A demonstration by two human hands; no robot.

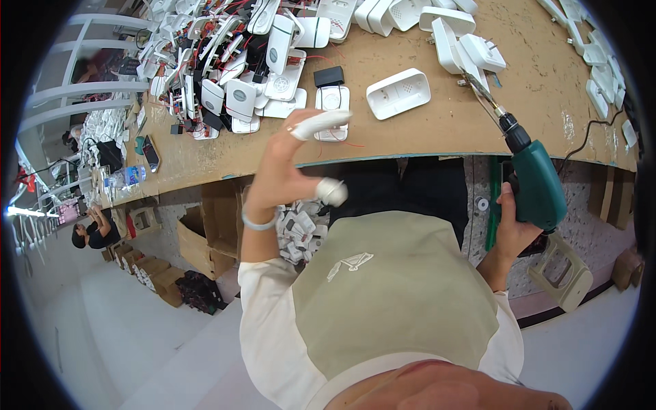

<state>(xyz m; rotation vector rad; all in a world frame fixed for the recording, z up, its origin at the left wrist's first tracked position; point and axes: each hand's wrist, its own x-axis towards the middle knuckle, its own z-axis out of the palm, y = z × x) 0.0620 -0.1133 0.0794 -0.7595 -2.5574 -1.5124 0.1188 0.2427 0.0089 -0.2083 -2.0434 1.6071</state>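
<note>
My left hand (pixel 279 160) is raised over the table's front edge, with white covers on the thumb and index finger. Those two fingers are spread and nothing is between them. Just beyond the index finger lies a white plastic cover with thin red wires (pixel 333 99), a small black block (pixel 329 76) at its far end. To its right, an open white plastic shell (pixel 398 94) shows its hollow inside. My right hand (pixel 509 222) grips a green power screwdriver (pixel 538 181) by its handle. The long bit points away, its tip close to a cluster of white housings (pixel 465 46).
A heap of white casings with wires (pixel 236 75) covers the table's left part. More white parts (pixel 601 75) line the right edge, near a black cord (pixel 589 133). Below are a cardboard box (pixel 205 236) and a beige stool (pixel 564 273). Another person (pixel 97 229) is far left.
</note>
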